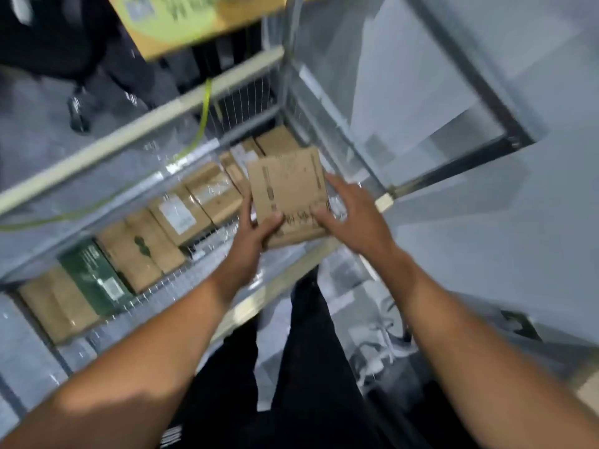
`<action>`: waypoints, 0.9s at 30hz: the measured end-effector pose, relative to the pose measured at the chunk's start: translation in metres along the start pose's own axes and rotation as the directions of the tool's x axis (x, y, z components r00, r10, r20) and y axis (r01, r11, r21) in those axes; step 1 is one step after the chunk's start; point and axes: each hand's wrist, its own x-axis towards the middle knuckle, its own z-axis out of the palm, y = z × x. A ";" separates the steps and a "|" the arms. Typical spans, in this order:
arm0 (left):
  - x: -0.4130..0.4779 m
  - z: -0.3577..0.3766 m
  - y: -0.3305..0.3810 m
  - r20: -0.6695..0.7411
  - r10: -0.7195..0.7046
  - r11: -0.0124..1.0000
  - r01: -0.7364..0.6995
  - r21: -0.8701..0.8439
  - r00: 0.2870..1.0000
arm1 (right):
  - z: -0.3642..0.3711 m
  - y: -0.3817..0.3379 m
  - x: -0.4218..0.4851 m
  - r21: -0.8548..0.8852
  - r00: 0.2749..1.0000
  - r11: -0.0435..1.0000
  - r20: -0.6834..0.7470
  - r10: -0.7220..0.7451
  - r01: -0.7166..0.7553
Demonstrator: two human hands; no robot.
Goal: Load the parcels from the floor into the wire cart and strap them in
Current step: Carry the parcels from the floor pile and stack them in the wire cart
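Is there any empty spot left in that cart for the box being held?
Bare wire floor shows along the near side of the wire cart, between the row of parcels and the near rail. The far side is crowded: parcels stand packed edge to edge. The brown box, held by left hand and right hand, hovers above the right end.

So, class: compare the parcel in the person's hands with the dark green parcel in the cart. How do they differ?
The held parcel is plain brown; the green parcel is dark green with a white label. The held parcel is gripped by the left hand and right hand above the row, while the green parcel rests in the wire cart between brown ones. Both look flat and rectangular.
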 end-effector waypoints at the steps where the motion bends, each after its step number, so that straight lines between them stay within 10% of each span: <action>1: 0.021 -0.005 -0.012 -0.008 0.001 1.000 -0.001 0.017 1.000 | 0.005 0.015 0.028 -0.080 0.999 0.997 0.033 -0.008 0.011; 16: 0.332 -0.013 -0.261 -0.158 -0.223 0.971 0.234 0.052 0.962 | 0.147 0.239 0.322 -0.528 0.935 0.833 0.352 0.037 0.166; 27: 0.394 0.038 -0.354 -0.065 -0.366 0.930 0.363 -0.061 0.928 | 0.205 0.283 0.327 -0.451 0.988 0.879 0.076 -0.134 0.154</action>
